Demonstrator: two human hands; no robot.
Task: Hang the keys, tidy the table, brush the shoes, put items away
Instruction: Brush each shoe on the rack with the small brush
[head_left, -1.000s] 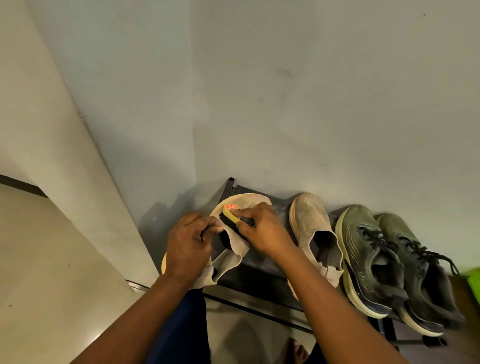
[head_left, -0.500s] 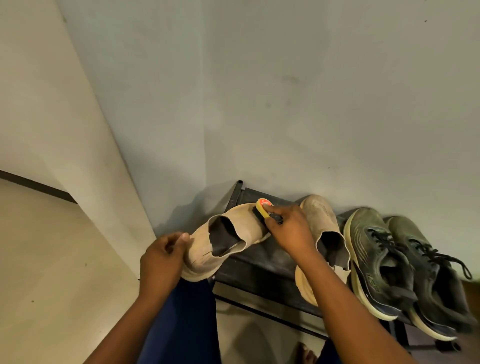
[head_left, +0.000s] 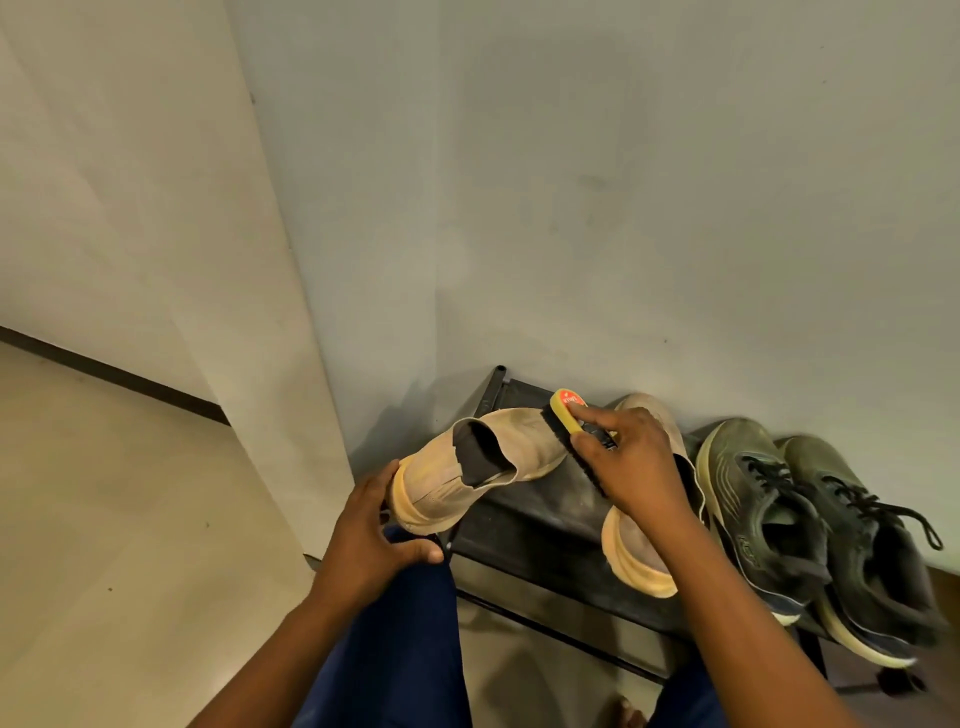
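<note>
The boot (head_left: 488, 457) looks like matt, scuffed suede; the brush (head_left: 566, 415) back is glossy plastic; the rack (head_left: 530, 525) is dull black metal.

Left hand (head_left: 363, 540) gripped heel of beige shoe (head_left: 488, 460), held above black rack (head_left: 535, 525); right hand (head_left: 631, 462) pressed yellow brush (head_left: 566, 415) against toe (bristles down). Matching shoe (head_left: 639, 551), green sneakers (head_left: 810, 525) rested on rack.

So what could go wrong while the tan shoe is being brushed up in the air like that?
The left hand holds the tan shoe only by its heel end, off the rack's edge, so a hard push from the brush could tip it or make it slip. The right hand works just above the other tan shoe, whose heel overhangs the black rack; a bump might knock it off.
</note>
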